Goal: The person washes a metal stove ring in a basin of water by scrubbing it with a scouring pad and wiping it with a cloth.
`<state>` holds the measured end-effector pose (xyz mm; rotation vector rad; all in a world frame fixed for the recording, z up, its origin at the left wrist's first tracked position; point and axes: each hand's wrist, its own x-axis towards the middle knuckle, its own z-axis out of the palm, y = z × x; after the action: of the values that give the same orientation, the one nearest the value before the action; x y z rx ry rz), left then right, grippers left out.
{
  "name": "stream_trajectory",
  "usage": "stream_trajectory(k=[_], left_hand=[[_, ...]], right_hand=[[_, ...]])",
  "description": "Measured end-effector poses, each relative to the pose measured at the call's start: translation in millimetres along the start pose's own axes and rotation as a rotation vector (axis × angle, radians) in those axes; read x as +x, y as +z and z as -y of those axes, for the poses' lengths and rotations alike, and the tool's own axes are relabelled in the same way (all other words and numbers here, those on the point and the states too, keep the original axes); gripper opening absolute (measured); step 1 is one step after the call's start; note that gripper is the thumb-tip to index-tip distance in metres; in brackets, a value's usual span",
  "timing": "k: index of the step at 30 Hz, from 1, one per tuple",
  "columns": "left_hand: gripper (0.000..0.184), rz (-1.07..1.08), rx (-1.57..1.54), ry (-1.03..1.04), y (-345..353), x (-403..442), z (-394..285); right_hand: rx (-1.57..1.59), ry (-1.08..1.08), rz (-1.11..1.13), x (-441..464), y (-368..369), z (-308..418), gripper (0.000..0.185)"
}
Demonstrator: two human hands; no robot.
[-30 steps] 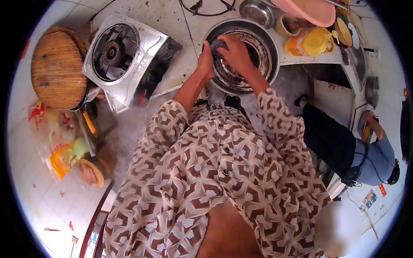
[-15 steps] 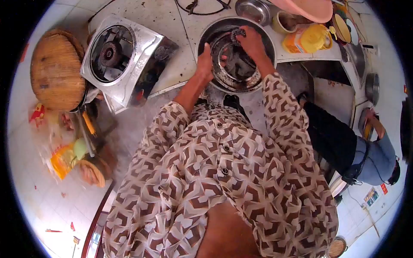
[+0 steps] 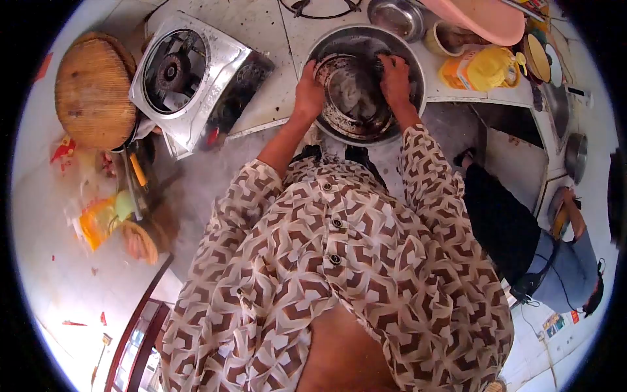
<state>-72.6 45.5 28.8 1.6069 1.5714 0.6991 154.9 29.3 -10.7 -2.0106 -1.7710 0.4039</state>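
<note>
A large metal basin (image 3: 418, 98) stands at the counter's front edge. Inside it lies a round, blackened metal piece (image 3: 353, 91) with a ringed rim. My left hand (image 3: 309, 95) is closed on the left rim of that piece, thumb upward. At the basin's right side, my right hand (image 3: 395, 80) has its fingers curled round a dark scrubber, mostly hidden, against the piece's right edge.
A silver gas stove (image 3: 196, 78) stands to the left, beside a round wooden lid (image 3: 95, 91). At the right are a metal bowl (image 3: 396, 19), a pink basin (image 3: 483, 19) and a yellow bottle (image 3: 486, 68). Another person (image 3: 522, 228) is farther right.
My right hand has moved from the basin's upper part down to its right side. The blackened piece has shifted and tilted within the basin. My left hand has stayed at the left rim.
</note>
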Motion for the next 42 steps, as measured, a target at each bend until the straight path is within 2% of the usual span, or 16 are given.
stream_trajectory(k=[2,5,8,9,12,13,16,17,20,23,26,28,30,36,39,42], left_hand=[[0.060,0.032,0.199,0.072,0.6,-1.1,-11.5],[0.062,0.168,0.549,-0.029,-2.1,1.9,-20.2],[0.061,0.237,0.843,0.058,-5.3,2.2,-27.8],[0.052,0.237,0.929,0.091,-9.5,0.6,-32.0],[0.045,0.193,0.930,0.413,-18.0,12.1,-9.4],[0.036,0.177,0.965,0.509,-19.9,21.1,1.3],[0.033,0.334,0.941,0.579,-22.8,43.5,20.6],[0.031,0.308,0.845,0.659,-24.2,49.4,28.3],[0.033,0.330,0.833,0.721,-31.6,57.9,26.0],[0.033,0.244,0.759,0.650,-42.0,58.8,40.1],[0.032,0.024,0.802,0.818,-44.8,26.2,-2.3],[0.029,0.438,0.677,0.753,-39.2,2.5,-6.6],[0.033,0.754,0.698,0.630,-31.1,-31.1,-18.0],[0.040,0.588,0.680,0.443,-8.1,-60.7,-17.2],[0.044,0.459,0.853,0.390,0.1,-52.0,-2.9],[0.046,0.382,0.827,0.407,-5.1,-42.1,-1.6]], right_hand=[[0.032,0.016,0.090,6.2,-7.6,7.2,0.050],[0.163,0.098,0.312,29.5,-3.2,8.8,0.048],[0.107,-0.011,0.027,17.6,5.9,24.6,0.045],[0.113,0.004,0.105,16.1,3.6,28.3,0.045],[0.168,0.083,0.297,11.2,-8.8,36.1,0.045],[0.214,0.115,0.322,13.6,-17.7,43.4,0.045],[0.285,0.147,0.333,15.2,-42.7,61.2,0.047],[0.297,0.144,0.328,12.5,-47.5,64.2,0.048],[0.350,0.111,0.282,2.7,-52.3,65.4,0.046],[0.483,0.203,0.301,-2.0,-48.9,60.9,0.048],[0.735,0.487,0.370,-3.8,-51.3,59.2,0.047],[0.875,0.535,0.308,-8.0,-46.4,52.9,0.045],[0.966,0.571,0.266,-9.3,-43.8,50.8,0.044],[1.073,0.629,0.208,-12.0,-48.2,51.9,0.041],[1.039,0.612,0.176,-16.2,-45.0,50.1,0.040],[1.026,0.585,0.179,-22.1,-47.6,47.6,0.041]])
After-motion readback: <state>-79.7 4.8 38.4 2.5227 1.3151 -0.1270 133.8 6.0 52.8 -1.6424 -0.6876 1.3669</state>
